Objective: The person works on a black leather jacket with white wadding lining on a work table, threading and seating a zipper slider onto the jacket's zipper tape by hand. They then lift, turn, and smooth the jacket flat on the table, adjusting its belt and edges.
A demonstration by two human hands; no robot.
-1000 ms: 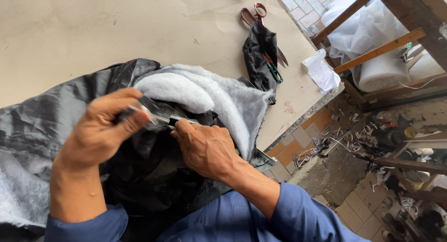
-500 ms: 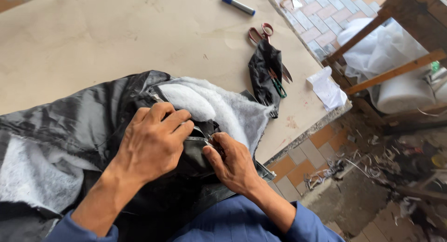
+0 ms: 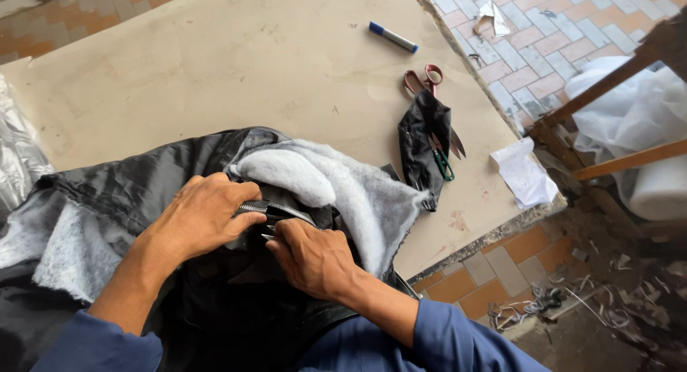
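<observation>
A black padded garment (image 3: pixel 136 182) with grey-white fleece lining (image 3: pixel 343 193) lies bunched at the near edge of a beige board table (image 3: pixel 236 64). My left hand (image 3: pixel 204 218) grips a fold of the black cloth with a metal zipper (image 3: pixel 252 208) showing at its fingertips. My right hand (image 3: pixel 311 257) pinches the zipper edge just right of it, fingers closed on the fabric. Both hands touch the garment and nearly meet.
Red-handled scissors (image 3: pixel 424 80) lie under a scrap of black cloth (image 3: pixel 422 139) with green-handled snips (image 3: pixel 441 163). A blue-capped marker (image 3: pixel 392 37) lies farther back. White paper (image 3: pixel 526 175) hangs at the table's right edge. Wooden frame and white wadding (image 3: pixel 630 121) stand right; scraps litter the floor.
The view has tilted so more of the table shows. My left hand slid down and left along the zipper; my right hand stays pinched on the zipper edge.
</observation>
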